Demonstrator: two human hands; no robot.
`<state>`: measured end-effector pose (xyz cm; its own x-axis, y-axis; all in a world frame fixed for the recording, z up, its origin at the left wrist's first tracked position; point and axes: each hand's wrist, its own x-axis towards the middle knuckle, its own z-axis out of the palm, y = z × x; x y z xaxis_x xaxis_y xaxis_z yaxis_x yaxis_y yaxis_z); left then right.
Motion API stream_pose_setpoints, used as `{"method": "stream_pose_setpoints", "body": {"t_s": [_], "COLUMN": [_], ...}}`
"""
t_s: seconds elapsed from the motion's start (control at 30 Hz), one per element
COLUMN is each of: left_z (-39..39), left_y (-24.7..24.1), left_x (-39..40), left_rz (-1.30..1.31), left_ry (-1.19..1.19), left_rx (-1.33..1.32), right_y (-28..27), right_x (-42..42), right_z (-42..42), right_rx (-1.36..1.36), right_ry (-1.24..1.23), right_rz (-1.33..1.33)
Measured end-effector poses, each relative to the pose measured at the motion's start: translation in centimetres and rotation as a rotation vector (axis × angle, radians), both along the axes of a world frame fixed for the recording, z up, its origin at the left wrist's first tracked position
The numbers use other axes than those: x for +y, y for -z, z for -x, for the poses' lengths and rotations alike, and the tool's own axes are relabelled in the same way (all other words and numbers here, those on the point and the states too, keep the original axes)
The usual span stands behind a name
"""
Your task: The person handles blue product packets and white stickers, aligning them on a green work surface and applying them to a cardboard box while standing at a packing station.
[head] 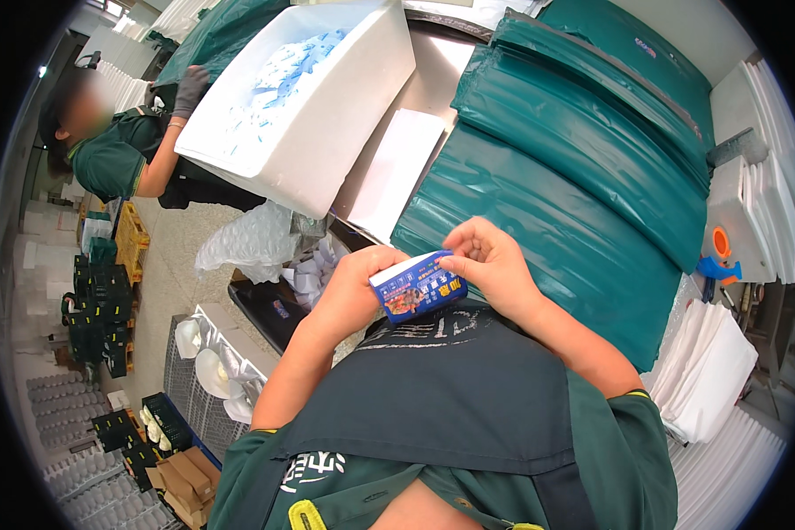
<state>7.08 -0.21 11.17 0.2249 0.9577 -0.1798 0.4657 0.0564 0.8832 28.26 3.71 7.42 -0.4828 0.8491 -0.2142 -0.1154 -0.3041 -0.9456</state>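
Note:
My left hand [356,286] holds a blue printed card or label [421,293] in front of my apron, with its fingers behind the left end. The card bears writing and a food picture; a white strip shows along its upper edge. I cannot tell whether it is a single piece or a stack. At its upper right corner rests the thumb of my right hand [493,265], the other fingers curled above. Beneath and beyond my hands lie large dark green plastic bags [536,192], spread in overlapping layers on the table.
A white foam box [331,152] with blue and white pieces [285,79] stands left of the bags, beside a white sheet [397,169]. Below it, bubble wrap [248,242] hangs near a black bin [265,308] of paper scraps. A co-worker [112,146] handles green plastic. An orange-and-blue tape dispenser [719,262] is at right.

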Motion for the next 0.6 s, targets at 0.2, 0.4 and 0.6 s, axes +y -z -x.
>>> {"method": "stream_pose_setpoints", "body": {"t_s": [0.2, 0.4, 0.6], "left_z": [-0.07, -0.21, -0.22], "left_y": [0.36, 0.27, 0.50], "left_x": [-0.04, -0.18, -0.17], "left_rz": [-0.037, -0.036, -0.078], "left_ry": [0.014, 0.021, 0.032], "left_rx": [0.000, -0.019, -0.017], "right_y": [0.56, 0.72, 0.64], "right_x": [0.23, 0.48, -0.02], "right_z": [-0.31, -0.76, -0.61], "right_rx": [0.158, 0.077, 0.186], "right_ry": [-0.008, -0.069, -0.030], "right_rz": [0.056, 0.059, 0.042]}}
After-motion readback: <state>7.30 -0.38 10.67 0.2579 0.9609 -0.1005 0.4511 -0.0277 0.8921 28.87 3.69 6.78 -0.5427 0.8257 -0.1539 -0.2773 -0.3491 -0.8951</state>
